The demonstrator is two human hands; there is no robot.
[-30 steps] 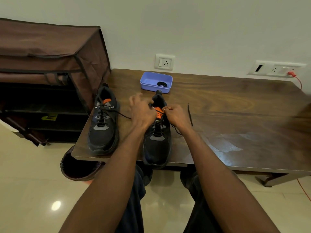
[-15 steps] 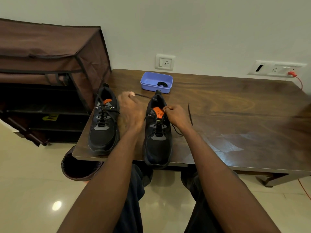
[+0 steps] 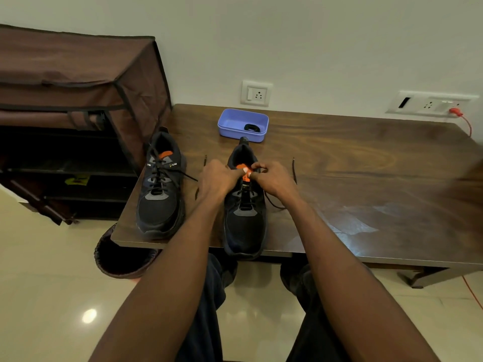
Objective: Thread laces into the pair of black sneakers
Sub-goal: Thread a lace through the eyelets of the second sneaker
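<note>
1. Two bare forearms reach from the near edge over dark trousers toward the wooden table (image 3: 366, 163).
2. Toe over the table's near edge, the right sneaker (image 3: 244, 220) points away from the person; its lace (image 3: 274, 203) runs up the eyelets.
3. At the orange tongue both hands meet. The left hand (image 3: 218, 178) has its fingers curled, pinching at the tongue; the right hand (image 3: 271, 178) does the same from the other side, fingertips almost touching. Whether each pinches the lace itself or the tongue I cannot tell.
4. Loose lace ends lie on the table on either side of this shoe, one just left of the left hand, one right of the right hand.
5. Left of it stands the left sneaker (image 3: 160, 189), laced, one end trailing right.
6. Farther back sits a purple tray (image 3: 235, 131) with a small black thing inside.
7. Beyond the table's left end stands a brown fabric shoe rack (image 3: 78, 82); wall sockets (image 3: 257, 93) are behind.
</note>
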